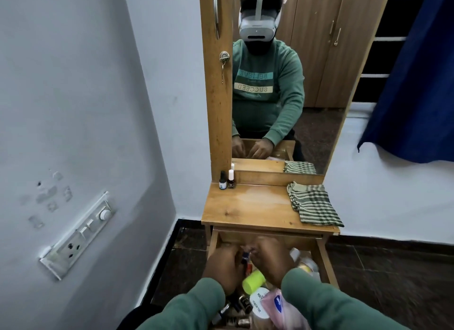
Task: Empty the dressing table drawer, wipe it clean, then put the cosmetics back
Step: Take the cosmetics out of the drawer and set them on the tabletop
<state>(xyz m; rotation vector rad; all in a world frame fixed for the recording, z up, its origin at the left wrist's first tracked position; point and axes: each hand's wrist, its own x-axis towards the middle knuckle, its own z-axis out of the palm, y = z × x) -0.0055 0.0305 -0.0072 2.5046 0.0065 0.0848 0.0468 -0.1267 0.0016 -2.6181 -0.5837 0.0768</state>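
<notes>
The wooden drawer (323, 263) is pulled out under the dressing table top (250, 207) and holds several cosmetics: a yellow-green cap (253, 281), a white tube (260, 304), a pink pouch (280, 307) and small dark bottles (239, 310). Both hands are inside the drawer. My left hand (222, 266) and my right hand (271, 256) meet over small items between them, fingers curled; what each one grips is hidden. Two small bottles (226, 180) stand on the table top at the back left. A green striped cloth (313, 204) lies on the right.
A mirror (282, 84) behind the table reflects a person in a green sweatshirt. A wall with a switch panel (81, 234) is close on the left. A blue curtain (417, 71) hangs at the right. Dark floor surrounds the table.
</notes>
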